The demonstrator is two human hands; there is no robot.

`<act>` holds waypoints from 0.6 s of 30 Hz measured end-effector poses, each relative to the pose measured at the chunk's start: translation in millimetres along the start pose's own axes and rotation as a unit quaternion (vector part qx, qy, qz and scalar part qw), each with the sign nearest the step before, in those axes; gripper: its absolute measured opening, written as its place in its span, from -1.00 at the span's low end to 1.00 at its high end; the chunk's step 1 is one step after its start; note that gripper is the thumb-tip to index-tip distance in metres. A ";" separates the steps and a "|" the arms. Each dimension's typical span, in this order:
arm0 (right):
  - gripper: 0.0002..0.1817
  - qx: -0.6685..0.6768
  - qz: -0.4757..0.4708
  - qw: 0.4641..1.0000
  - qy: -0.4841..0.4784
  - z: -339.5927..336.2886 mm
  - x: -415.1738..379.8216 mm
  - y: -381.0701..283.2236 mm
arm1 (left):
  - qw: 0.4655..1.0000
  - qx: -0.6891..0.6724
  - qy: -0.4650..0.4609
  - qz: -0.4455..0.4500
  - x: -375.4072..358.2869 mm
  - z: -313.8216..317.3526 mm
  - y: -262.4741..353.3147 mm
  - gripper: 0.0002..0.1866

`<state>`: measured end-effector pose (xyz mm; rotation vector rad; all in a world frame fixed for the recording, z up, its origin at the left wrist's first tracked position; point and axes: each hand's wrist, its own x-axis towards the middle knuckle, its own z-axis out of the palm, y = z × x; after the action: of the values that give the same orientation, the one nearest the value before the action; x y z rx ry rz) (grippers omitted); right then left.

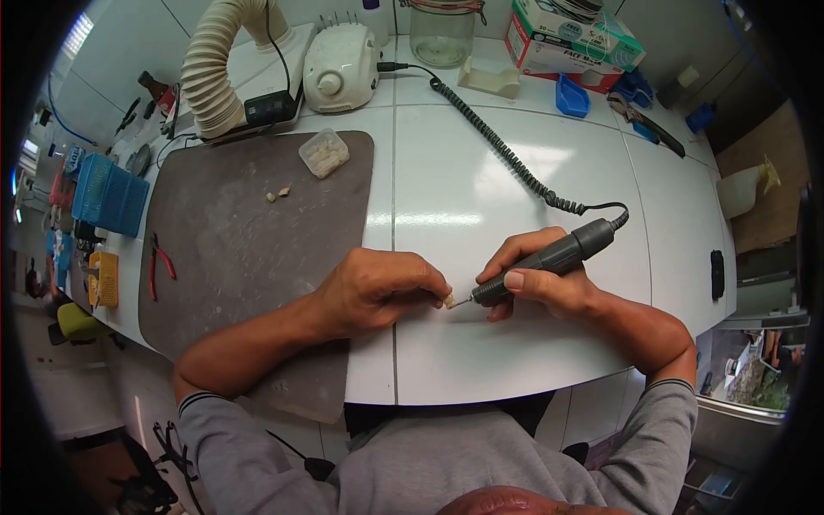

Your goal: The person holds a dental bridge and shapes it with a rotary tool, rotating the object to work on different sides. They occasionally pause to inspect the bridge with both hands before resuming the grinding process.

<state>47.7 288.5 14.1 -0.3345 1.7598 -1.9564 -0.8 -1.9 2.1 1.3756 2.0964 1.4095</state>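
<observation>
Pinched between the fingertips of my left hand [378, 287] is a small cream-coloured piece [450, 300], its exact kind too small to make out. My right hand [549, 283] is wrapped round a dark rotary handpiece [549, 259], held at a slant. The handpiece's thin metal bit [463, 301] points left, with its tip right at the small piece. Both hands are over the white tiled table, near its front edge. A coiled black cord [506, 154] runs from the handpiece's rear to a white control unit [342, 69] at the back.
On the grey mat [257, 206] lie two small pieces [278, 195], a plastic tub [324, 154] of similar pieces and red-handled pliers [158, 266]. Behind stand a ribbed hose [206, 73], a glass jar [441, 34] and a face-mask box [566, 47]. A blue basket [109, 196] is at left.
</observation>
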 end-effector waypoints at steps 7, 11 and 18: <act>-0.65 -0.005 0.007 1.000 -0.010 -0.8 0.0 -2.3 | 0.999 -0.039 0.012 0.004 -1.5 0.3 -4.0 -0.76; -0.64 0.006 0.008 1.000 -0.018 -1.7 1.0 -3.3 | 0.997 -0.071 0.010 -0.001 -0.9 0.3 -5.9 -0.75; -0.64 0.036 0.024 0.999 -0.007 -3.3 2.1 -2.4 | 0.996 -0.084 0.003 -0.001 -2.1 0.6 -7.6 -0.78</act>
<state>43.8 290.4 15.6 -0.2778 1.6683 -1.9750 -3.5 -3.9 -5.1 1.3053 1.9324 1.5506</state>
